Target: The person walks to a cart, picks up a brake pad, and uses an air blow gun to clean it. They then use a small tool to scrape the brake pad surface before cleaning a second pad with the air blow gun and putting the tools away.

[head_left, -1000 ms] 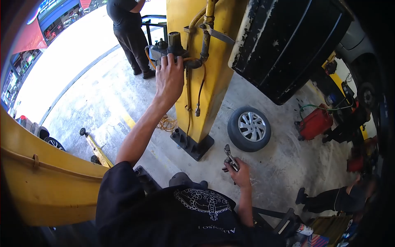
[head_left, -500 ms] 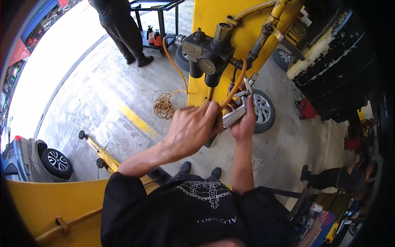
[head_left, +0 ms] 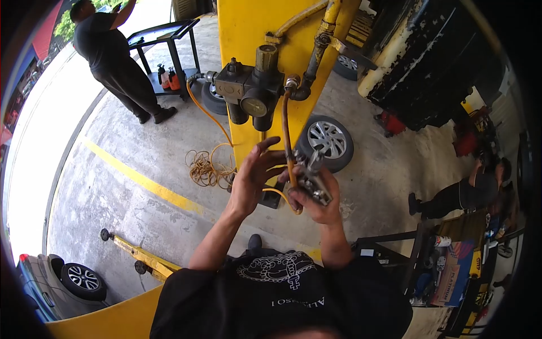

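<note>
In the head view, the handling in hand looks like work on a metal tool [head_left: 316,189] and an orange-brown hose [head_left: 286,121], just right of the frame's centre. The right hand [head_left: 328,208] has its fingers curled round the metal tool, with the thumb across the near side. The hose drops from a fitting [head_left: 291,82] at upper centre and passes in front of the tool; whether it is joined to the tool I cannot tell. The left hand [head_left: 246,183], near the centre, has its fingers open and spread, holding nothing that shows, near the hose on its left side.

Above the 2 hands, a dark regulator unit [head_left: 230,85] with a round gauge [head_left: 254,106] sits on a yellow column [head_left: 248,28]. A wheel [head_left: 326,140] lies on the floor beyond the tool, and a coil of orange hose [head_left: 206,169] lies left of centre.

My judgement is that any move from this pose calls for a firm right grip and slack in the hose, which could otherwise snag on the left fingers or tug the tool askew.
</note>
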`<state>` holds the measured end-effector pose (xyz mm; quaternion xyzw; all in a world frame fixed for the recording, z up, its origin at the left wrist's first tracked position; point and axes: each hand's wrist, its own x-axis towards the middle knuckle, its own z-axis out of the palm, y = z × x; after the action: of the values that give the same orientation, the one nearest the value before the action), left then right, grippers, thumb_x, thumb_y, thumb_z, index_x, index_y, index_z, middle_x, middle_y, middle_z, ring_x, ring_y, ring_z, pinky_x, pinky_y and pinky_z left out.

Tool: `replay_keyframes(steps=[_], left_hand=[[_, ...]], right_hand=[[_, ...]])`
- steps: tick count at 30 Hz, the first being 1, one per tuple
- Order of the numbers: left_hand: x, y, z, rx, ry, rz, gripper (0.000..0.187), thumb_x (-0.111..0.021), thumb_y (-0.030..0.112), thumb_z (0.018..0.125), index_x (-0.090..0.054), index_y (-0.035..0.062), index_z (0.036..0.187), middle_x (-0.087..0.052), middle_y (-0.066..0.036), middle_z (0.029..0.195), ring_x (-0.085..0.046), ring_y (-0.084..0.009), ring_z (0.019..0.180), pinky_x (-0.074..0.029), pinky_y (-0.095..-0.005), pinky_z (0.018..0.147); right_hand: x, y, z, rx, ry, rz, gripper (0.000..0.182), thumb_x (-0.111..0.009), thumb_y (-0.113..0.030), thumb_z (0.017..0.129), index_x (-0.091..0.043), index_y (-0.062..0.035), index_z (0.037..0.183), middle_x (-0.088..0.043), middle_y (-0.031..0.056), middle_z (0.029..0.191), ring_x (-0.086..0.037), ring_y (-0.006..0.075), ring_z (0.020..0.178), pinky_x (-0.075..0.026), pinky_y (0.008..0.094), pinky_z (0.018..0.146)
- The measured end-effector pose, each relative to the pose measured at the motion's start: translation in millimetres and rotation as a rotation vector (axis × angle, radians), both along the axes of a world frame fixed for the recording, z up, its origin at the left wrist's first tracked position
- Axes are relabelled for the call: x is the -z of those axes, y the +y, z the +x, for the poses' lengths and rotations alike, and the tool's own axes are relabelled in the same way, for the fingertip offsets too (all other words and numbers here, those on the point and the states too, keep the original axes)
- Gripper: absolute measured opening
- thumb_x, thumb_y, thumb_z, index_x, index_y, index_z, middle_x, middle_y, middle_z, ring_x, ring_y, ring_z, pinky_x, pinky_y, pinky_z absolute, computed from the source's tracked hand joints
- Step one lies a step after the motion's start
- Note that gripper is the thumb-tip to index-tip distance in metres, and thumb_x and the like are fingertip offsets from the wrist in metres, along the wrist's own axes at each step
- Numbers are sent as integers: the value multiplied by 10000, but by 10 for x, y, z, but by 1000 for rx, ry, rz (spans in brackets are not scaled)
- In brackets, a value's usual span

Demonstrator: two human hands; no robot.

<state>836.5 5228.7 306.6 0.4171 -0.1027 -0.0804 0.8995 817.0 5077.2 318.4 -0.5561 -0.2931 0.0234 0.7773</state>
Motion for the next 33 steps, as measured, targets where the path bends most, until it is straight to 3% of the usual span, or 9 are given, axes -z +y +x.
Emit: replay_keyframes(steps=[4, 7, 10, 12, 15, 17, 19, 22, 33], left_hand=[[-290, -181, 240, 21, 159, -266, 493, -304, 414, 931, -388, 22, 1218, -565, -172, 995, -569, -216, 695, -438, -282, 637], [93, -190, 255, 306, 224, -247, 396, -337, 433, 926, -414, 142, 1185, -553, -108, 819, -307, -83, 438, -225, -203, 415], [296, -370, 153, 373, 195, -220, 397, -332, 433, 929, -437, 139, 1174, -543, -78, 780, -281, -72, 422, -235, -196, 417], [379, -591, 74, 297, 373, -111, 425, -318, 435, 932, -434, 121, 1195, -491, -26, 678, -249, -63, 423, -222, -188, 416], [566, -864, -124, 436, 24, 113, 472, -318, 406, 939, -398, 60, 1249, -409, 6, 632, -271, -44, 467, -200, -182, 416], [570, -1150, -331, 508, 19, 109, 509, -358, 405, 929, -367, 60, 1303, -372, 52, 644, -254, -38, 486, -191, -183, 434], [567, -1337, -461, 641, -74, 198, 513, -399, 390, 920, -381, 52, 1307, -328, 76, 674, -239, -36, 517, -185, -187, 458], [513, -1634, -635, 744, -130, 235, 470, -494, 316, 898, -423, 18, 1254, -401, 53, 728, -290, -34, 548, -233, -184, 477], [321, -1961, -1000, 645, -317, 228, 402, -492, 334, 893, -455, -17, 1087, -498, -30, 790, -423, -71, 631, -305, -201, 527]], right_hand=[[583, -283, -291, -8, -238, -552, 505, -538, -19, 598, -508, -27, 1102, -601, 121, 965, -618, 242, 810, -473, 308, 753], [1001, -537, -544, 71, -64, -641, 503, -549, -47, 595, -503, -26, 1096, -593, 131, 979, -591, 308, 898, -450, 334, 819], [1042, -763, -877, 93, 35, -652, 507, -506, 79, 615, -521, -28, 1110, -620, 119, 936, -635, 196, 803, -488, 298, 724], [1149, -1045, -1060, 193, 144, -746, 435, -605, -35, 672, -533, -53, 1100, -603, 137, 998, -612, 259, 895, -463, 316, 776], [867, -1489, -1196, 676, 232, -654, 267, -646, -66, 766, -552, -24, 1012, -625, 103, 927, -583, 97, 733, -481, 257, 662], [616, -1668, -1140, 722, 110, 91, 399, -665, -131, 758, -465, 24, 1066, -593, 186, 945, -572, 118, 598, -457, 214, 503], [253, -1759, -1070, 671, -107, 280, 612, -653, -327, 767, -383, 54, 1164, -519, 263, 1029, -526, 101, 524, -413, 183, 447], [-159, -1680, -1027, 543, -167, 569, 689, -341, -542, 872, -362, 62, 1202, -498, 219, 1047, -428, 111, 484, -342, 226, 453], [-588, -1741, -1168, 622, -165, 572, 507, -291, -372, 893, -451, 72, 1078, -485, 207, 895, -325, 107, 365, -307, 243, 395]])
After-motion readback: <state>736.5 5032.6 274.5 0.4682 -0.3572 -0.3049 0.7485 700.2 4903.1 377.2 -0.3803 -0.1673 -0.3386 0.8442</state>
